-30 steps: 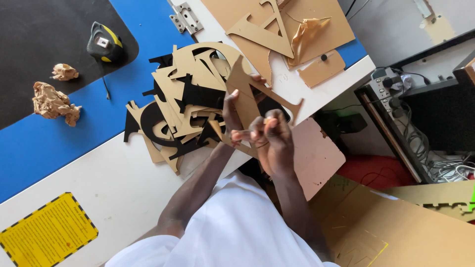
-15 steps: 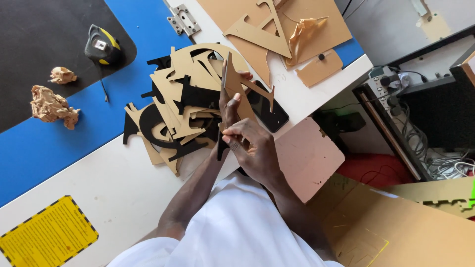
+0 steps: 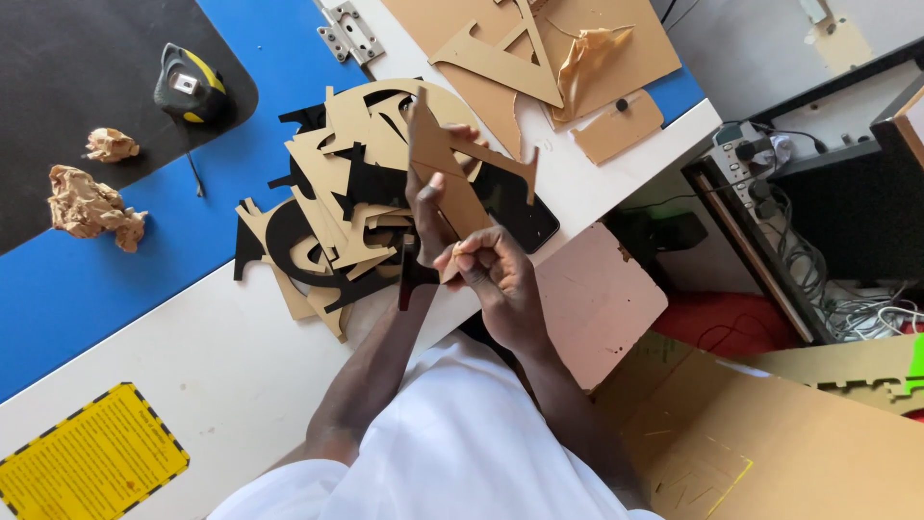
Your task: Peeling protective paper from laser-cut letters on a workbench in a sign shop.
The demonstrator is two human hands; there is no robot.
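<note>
Crumpled paper wads [image 3: 91, 202] and a tape measure [image 3: 191, 85] are lying toward the worktop's [image 3: 192, 356] left edge, and a heap of tan and black cut letters [image 3: 337, 221] is sitting at its middle. Above the near edge, the left hand [image 3: 433, 207] is closing round a tan-faced cut letter [image 3: 452, 173], holding it upright, while the right hand [image 3: 491, 274] is pinching at its lower end. Judged risk: the thin piece snapping under a hard pinch, or slipping into the heap.
</note>
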